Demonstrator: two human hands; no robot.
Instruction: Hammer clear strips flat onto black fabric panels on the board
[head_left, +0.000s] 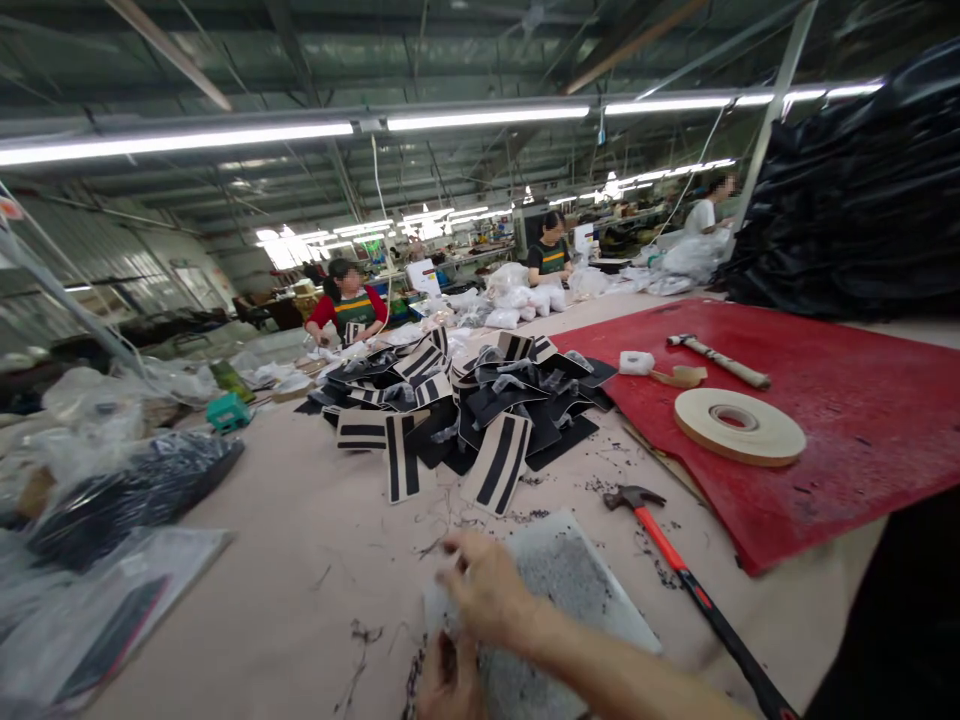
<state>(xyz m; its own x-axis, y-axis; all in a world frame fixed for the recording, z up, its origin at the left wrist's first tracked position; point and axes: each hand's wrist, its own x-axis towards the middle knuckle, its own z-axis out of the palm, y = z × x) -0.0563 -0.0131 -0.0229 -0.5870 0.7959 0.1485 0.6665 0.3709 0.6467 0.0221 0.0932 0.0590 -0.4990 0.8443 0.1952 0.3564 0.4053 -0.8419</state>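
Currently, our R hand (491, 590) fingers curl narrow, L hand (452, 685) fingers slightly parted, both by pad (566, 570) L side, on counter (300, 560); can't tell if gripping. We'd keep pad flat, w/ light fingertip pressure.

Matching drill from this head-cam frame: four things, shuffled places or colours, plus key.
1. Right hand
2. Claw hammer
3. Large tape roll
4. Striped pieces

A. Lying flat on the red sheet
B. Black and cream, piled beyond the hands
C. Over the left part of the pale slab
D. Red-and-black handle, lying right of the slab

Pairs: 1-C, 2-D, 3-A, 4-B
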